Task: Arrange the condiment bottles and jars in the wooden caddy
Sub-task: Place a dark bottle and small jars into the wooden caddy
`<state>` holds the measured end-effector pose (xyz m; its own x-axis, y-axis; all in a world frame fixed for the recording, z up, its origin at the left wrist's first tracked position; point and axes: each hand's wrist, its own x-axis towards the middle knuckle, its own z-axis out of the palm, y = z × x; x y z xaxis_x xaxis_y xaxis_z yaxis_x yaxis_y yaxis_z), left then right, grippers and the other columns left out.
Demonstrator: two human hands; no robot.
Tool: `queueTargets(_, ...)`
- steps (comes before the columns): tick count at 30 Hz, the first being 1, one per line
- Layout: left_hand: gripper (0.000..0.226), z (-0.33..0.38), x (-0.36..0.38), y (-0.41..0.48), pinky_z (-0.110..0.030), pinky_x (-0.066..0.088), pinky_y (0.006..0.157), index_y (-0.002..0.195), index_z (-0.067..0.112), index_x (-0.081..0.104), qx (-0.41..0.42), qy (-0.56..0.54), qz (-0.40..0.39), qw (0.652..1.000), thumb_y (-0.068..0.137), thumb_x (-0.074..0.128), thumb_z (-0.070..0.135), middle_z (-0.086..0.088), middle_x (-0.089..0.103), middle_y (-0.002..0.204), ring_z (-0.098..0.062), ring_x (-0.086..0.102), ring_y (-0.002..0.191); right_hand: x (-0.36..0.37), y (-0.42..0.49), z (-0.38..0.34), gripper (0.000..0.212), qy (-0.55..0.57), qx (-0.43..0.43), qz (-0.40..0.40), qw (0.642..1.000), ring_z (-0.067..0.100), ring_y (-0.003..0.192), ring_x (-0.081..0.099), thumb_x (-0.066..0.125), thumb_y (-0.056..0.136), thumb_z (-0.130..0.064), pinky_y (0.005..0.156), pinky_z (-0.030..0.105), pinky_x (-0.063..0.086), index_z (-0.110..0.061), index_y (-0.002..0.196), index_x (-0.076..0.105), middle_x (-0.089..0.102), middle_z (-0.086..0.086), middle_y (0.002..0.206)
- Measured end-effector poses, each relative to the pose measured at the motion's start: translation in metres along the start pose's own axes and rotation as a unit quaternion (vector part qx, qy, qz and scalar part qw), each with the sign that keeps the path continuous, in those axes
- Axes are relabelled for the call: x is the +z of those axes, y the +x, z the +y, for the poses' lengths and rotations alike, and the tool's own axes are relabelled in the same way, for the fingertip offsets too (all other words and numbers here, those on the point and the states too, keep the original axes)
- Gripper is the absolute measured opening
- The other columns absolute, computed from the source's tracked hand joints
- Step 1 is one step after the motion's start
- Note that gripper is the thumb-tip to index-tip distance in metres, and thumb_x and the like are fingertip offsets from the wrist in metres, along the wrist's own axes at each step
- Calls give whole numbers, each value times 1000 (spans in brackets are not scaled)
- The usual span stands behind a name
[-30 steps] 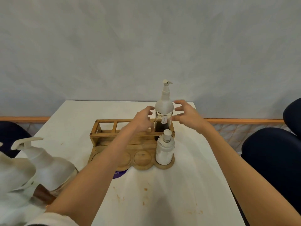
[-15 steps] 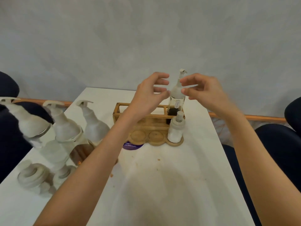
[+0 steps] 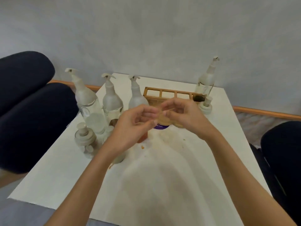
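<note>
Nearest us, the stained white table [image 3: 146,185] offers wide room for our arms. Above it our left hand [image 3: 135,124] and right hand [image 3: 182,115] hover fingertip to fingertip, fingers loosely curled, pinching nothing we can see. We judge them to be between pickups. A small pump jar [image 3: 84,136] stands near the left edge, where it could be knocked off. Behind it the row of three pump bottles [image 3: 112,101] is crowded, so we would reach for the necks. Farther off, the wooden caddy [image 3: 169,93] holds a tall pump bottle [image 3: 206,80] in its right-end slot, with a squat jar [image 3: 206,106] in front. Three slots gape leftward.
</note>
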<state>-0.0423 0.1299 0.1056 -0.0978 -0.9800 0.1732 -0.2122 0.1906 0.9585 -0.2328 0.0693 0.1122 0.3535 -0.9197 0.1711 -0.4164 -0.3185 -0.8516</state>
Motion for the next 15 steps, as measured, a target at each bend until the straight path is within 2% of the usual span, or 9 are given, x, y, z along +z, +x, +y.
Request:
queueTargets(3, 24, -22, -22, -24, -27, 55, 89, 107, 15, 70, -31, -7, 41, 999, 87, 70, 3, 0, 75, 98, -12, 70, 96, 34, -10, 3, 19, 7, 19, -8, 1000, 4, 90, 67, 69, 88, -12, 78, 17, 54, -19, 105, 70, 71, -7, 99)
queueTargets(6, 24, -42, -32, -39, -23, 55, 85, 105, 18, 70, -47, 30, 72, 996, 87, 69, 3, 3, 74, 96, -8, 69, 93, 61, -14, 10, 19, -21, 31, 43, 998, 4, 88, 65, 69, 87, -12, 78, 15, 52, -20, 105, 68, 70, -5, 96)
queueTargets(8, 26, -55, -33, -46, -18, 54, 79, 104, 21, 69, -40, 76, 122, 989, 85, 69, 3, 7, 72, 95, -5, 67, 88, 76, -15, 14, 16, -5, 47, 59, 997, 11, 85, 66, 67, 86, -9, 77, 23, 54, -19, 99, 67, 70, 0, 91)
queueTargets(10, 30, -66, -33, -53, -19, 53, 78, 110, 20, 66, -19, 128, 202, 971, 84, 70, 6, 5, 67, 98, -5, 63, 88, 92, -18, 16, 16, 17, 69, 45, 996, 17, 84, 67, 65, 85, -6, 76, 31, 55, -20, 94, 66, 70, 4, 90)
queueTargets(12, 39, -79, -32, -61, -25, 49, 84, 118, 18, 59, 14, 168, 264, 950, 83, 72, 9, 2, 58, 109, -9, 57, 94, 109, -22, 16, 20, 23, 84, 9, 996, 14, 82, 65, 64, 85, -5, 75, 29, 55, -20, 99, 64, 69, 2, 91)
queueTargets(15, 63, -103, -28, -70, -28, 39, 99, 134, 20, 44, -10, 176, 283, 943, 80, 76, 12, -1, 39, 128, -18, 45, 117, 134, -25, 19, 34, 15, 109, -42, 993, 9, 86, 61, 63, 86, -2, 75, 17, 51, -18, 116, 60, 65, 2, 103)
